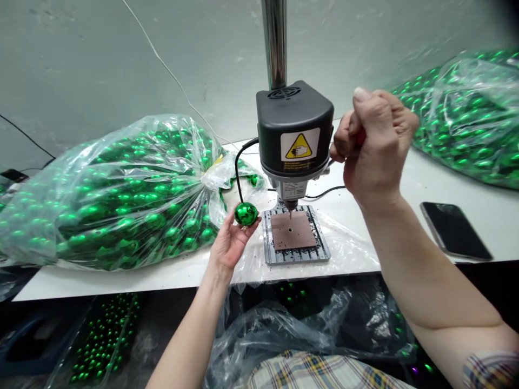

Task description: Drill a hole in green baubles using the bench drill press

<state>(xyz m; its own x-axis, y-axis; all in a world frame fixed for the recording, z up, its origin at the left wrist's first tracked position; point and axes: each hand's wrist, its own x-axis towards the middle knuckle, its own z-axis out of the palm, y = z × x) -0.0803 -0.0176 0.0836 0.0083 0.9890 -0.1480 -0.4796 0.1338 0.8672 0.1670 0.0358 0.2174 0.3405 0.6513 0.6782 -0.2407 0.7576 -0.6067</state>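
Note:
My left hand [234, 237] holds a shiny green ball [246, 214] in its fingertips, left of the drill press base [298, 255]. A pinkish-brown square plate [294, 229] with a small dark hole lies on that base, under the thin drill bit [290, 214]. Dark shavings are scattered around it. My right hand [375, 143] is closed, raised at the right side of the black drill head [294, 121]; something red shows between its fingers, probably part of a handle, mostly hidden.
A large clear bag [133, 200] of green balls lies at the left, and another bag [474, 113] at the back right. A phone [456, 229] rests on the white table [162, 283]. Crumpled plastic [267, 329] hangs below the front edge.

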